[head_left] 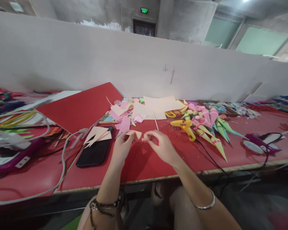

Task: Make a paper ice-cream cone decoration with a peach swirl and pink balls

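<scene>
Over the red table (pixel 148 169), my left grip (pixel 123 143) pinches paper (pixel 137 134); whether my right grip (pixel 162 146) holds anything I cannot tell; shaping seems the step, the next needing steadiness.

Left fingers (pixel 131 137) pinched together, right fingers (pixel 156 133) bent inward just beside them, forearms (pixel 192 182) aslant.
</scene>
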The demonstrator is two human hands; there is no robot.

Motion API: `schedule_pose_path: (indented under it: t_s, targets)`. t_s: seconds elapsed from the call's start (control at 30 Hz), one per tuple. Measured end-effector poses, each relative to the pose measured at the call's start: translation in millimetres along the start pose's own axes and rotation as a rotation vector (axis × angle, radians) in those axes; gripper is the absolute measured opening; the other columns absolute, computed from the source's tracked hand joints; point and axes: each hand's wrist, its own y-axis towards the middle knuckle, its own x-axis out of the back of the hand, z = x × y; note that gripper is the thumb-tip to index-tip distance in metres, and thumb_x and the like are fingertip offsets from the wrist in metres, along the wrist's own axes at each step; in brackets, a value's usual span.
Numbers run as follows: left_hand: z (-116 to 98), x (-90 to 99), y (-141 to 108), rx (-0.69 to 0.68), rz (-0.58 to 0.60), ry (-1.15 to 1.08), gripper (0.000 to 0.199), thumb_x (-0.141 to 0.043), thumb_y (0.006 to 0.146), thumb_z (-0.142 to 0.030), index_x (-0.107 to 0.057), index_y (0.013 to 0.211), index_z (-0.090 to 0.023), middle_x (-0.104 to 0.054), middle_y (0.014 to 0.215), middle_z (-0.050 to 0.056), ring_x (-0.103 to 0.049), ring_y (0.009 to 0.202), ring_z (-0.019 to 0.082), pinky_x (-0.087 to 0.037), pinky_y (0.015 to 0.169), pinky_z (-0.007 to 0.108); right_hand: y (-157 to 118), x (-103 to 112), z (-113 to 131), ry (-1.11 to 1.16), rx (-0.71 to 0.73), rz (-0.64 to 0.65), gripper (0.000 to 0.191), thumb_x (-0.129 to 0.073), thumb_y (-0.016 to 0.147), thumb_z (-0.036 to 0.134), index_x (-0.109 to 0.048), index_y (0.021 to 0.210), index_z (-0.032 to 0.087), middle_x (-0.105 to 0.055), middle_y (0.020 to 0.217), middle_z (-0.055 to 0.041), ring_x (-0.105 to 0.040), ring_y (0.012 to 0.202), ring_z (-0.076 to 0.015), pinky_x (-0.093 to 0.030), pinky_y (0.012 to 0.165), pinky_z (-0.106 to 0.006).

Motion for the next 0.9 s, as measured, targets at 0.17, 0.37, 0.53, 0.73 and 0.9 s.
schedule_pose_path:
  t_s: [0.17,0.37,0.53,0.73,0.9]
  targets:
    - [0,1.6,1,-0.066,-0.006,0.050,0.023,-0.050,0.068,-0.038,-0.057,0.068,-0.016,-0.057,0.063,-0.001,-0.051,0.060,0.011,-0.041,0.062,0.023,-25,-6,-7,-0.219,-0.010,0.002,0.018,-0.051,0.072,0.004,-0.058,0.069,0.020,-0.057,0.084,-0.0032,-0.052,0.086,-0.0180,-0.042,0.078,-0.033]
    - [-2,-0.3,-4,-0.163,0.017,0.341,0.018,-0.047,0.071,-0.033,-0.054,0.071,-0.017,-0.060,0.068,0.000,-0.055,0.064,0.014,-0.041,0.064,0.025,-31,-5,-18,-0.326,-0.095,0.128,0.018,-0.048,0.074,0.004,-0.057,0.074,0.020,-0.056,0.080,-0.0023,-0.054,0.077,-0.0158,-0.043,0.069,-0.027]
    - [3,3.2,-6,-0.251,0.023,0.673,0.015,-0.046,0.073,-0.033,-0.049,0.072,-0.019,-0.056,0.071,0.001,-0.054,0.065,0.016,-0.040,0.061,0.026,-34,-3,-16,-0.419,-0.124,0.177,0.016,-0.048,0.075,0.007,-0.058,0.076,0.019,-0.059,0.078,-0.0038,-0.055,0.074,-0.0163,-0.042,0.066,-0.026]
    - [2,3.7,-10,-0.252,0.195,0.570,0.009,-0.046,0.073,-0.028,-0.049,0.072,-0.020,-0.059,0.071,0.001,-0.056,0.066,0.016,-0.043,0.063,0.026,-37,-1,-13,-0.342,-0.110,0.113,0.010,-0.050,0.079,0.024,-0.059,0.081,0.021,-0.060,0.077,-0.0034,-0.056,0.074,-0.0170,-0.043,0.066,-0.028]
    - [-1,1.4,-12,-0.228,0.247,0.376,0.016,-0.048,0.073,-0.026,-0.054,0.085,-0.019,-0.063,0.078,0.001,-0.059,0.070,0.015,-0.046,0.067,0.026,-35,1,-10,-0.092,-0.163,-0.146,0.019,-0.051,0.079,0.030,-0.056,0.093,0.020,-0.061,0.084,-0.0044,-0.058,0.076,-0.0159,-0.046,0.071,-0.029]
